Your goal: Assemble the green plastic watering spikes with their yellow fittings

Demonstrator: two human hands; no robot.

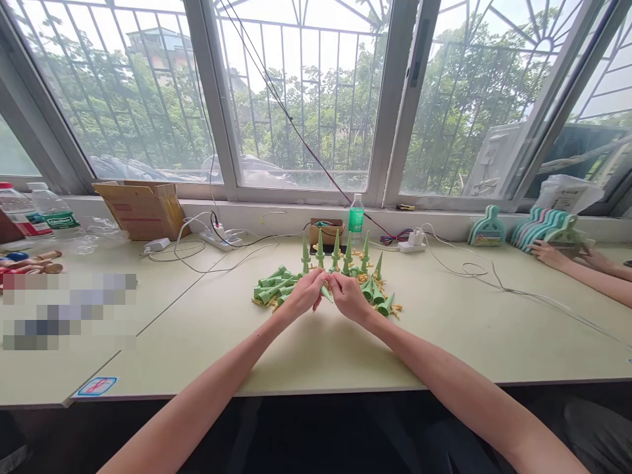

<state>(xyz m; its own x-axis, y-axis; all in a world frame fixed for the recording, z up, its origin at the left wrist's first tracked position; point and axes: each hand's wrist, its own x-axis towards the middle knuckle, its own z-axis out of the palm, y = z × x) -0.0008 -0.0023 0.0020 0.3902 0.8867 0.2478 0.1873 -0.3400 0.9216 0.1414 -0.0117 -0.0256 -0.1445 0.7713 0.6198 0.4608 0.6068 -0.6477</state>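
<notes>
Close together over the table, both hands are closed with their fingertips meeting. A pointed green plastic cone (326, 293) sticks out below the fingers of my left hand (307, 291), which grips it. My right hand (349, 296) pinches right beside it; what its fingertips hold is hidden. Behind the hands, several green spiked pieces (320, 250) stand upright in a row. To the left lies a pile of green tubes (271, 284). Loose green cones (384, 304) lie to the right among small yellow pieces (396, 309).
A bottle with a green label (356, 217) and a small cardboard box (326, 232) stand behind the pieces. White cables (474, 271) cross the table at right. Another person's hand (549, 254) touches a row of dustpan-like items (536, 225). A larger carton (143, 209) sits by the window.
</notes>
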